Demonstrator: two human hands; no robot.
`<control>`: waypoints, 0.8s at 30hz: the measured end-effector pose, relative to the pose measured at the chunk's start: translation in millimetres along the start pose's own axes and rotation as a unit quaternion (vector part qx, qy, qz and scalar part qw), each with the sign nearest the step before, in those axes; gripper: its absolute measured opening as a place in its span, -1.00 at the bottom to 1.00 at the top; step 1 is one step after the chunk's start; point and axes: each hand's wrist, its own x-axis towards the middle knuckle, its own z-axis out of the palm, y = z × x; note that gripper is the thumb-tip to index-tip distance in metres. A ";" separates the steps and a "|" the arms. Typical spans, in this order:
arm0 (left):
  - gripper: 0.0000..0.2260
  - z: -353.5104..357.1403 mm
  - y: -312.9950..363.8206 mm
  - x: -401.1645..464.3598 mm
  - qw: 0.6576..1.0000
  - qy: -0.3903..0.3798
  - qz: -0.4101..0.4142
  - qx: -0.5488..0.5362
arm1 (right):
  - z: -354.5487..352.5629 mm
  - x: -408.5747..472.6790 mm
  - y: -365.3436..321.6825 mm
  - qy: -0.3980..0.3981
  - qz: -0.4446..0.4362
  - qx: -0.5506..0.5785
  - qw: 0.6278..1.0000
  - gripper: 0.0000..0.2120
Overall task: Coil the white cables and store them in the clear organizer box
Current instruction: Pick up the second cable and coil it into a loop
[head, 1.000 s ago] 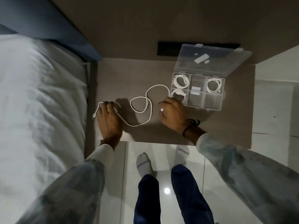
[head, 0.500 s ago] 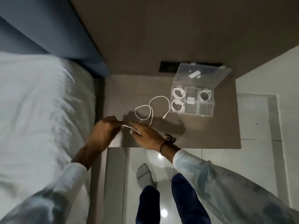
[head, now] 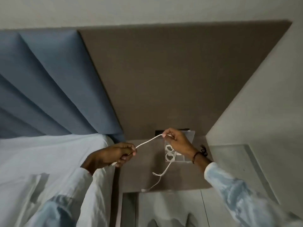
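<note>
I hold the white cable (head: 148,141) in the air between both hands, above the worktop (head: 141,176). My left hand (head: 113,154) is fisted around one end, low and near the edge of the bed (head: 49,154). My right hand (head: 177,141) pinches the cable between thumb and fingertips (head: 164,135), higher and further from me, right over the clear organizer box (head: 182,158). So the taut span runs up and to the right, from the left grip to the right. From my right hand the rest of the cable drops in front of the box, kinks once, and trails to its free plug (head: 144,190) at the near edge of the worktop. That loose tail lies below and toward me from the right grip, closer to that hand than to the left. I judge the coiling has to start by drawing this tail toward the left fist in loops. Two coils already sit in the box's left compartments; the rest is hidden behind my wrist.
</note>
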 end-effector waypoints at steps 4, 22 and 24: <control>-0.78 17.9 65.3 -29.6 0.999 -0.053 -0.011 0.000 | -43.6 -11.4 -39.5 0.067 -0.028 -0.004 0.997 -0.93; -0.77 177.5 214.9 -67.5 0.812 0.361 0.373 0.268 | -131.8 -130.3 -133.1 -0.045 -0.218 -0.155 0.963 -0.84; -0.82 182.9 207.6 -70.6 0.779 0.301 0.295 0.464 | -153.1 -134.2 -140.4 -0.018 -0.236 -0.166 0.957 -0.84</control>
